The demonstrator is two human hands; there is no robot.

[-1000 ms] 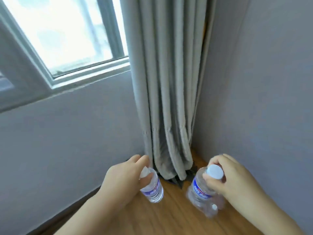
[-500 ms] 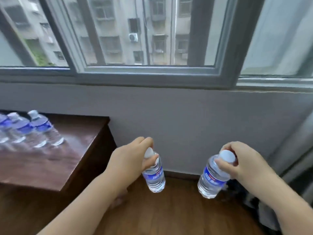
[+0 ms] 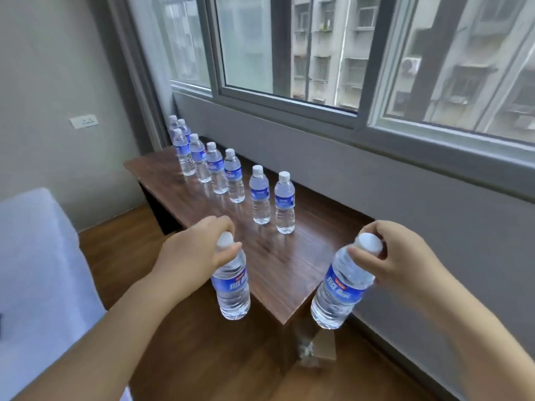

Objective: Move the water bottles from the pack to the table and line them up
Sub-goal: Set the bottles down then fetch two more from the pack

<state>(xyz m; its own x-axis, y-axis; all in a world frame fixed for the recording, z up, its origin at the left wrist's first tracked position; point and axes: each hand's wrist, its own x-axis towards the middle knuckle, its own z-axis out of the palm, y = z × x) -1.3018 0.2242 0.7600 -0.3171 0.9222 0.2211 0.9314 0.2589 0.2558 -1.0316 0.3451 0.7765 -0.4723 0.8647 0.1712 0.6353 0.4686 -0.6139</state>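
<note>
My left hand (image 3: 194,250) grips a clear water bottle (image 3: 231,287) by its white cap, hanging upright at the near left edge of the dark wooden table (image 3: 278,264). In my right hand (image 3: 405,253) a second bottle (image 3: 338,290) with a blue label is held at the neck, tilted, beside the table's near right corner. Several bottles stand upright in a row along the table, the nearest (image 3: 285,202) and its neighbour (image 3: 260,195) a short way beyond my hands. The pack is out of view.
The table runs along a grey wall (image 3: 376,180) under a wide window (image 3: 318,53). A white covered seat (image 3: 37,256) stands at the left. Wooden floor (image 3: 220,360) lies below me, with a small crumpled scrap (image 3: 307,351) near the table's corner.
The view has swung left from the curtain corner to the table. Both hands have carried their bottles up from the floor to the table's near end.
</note>
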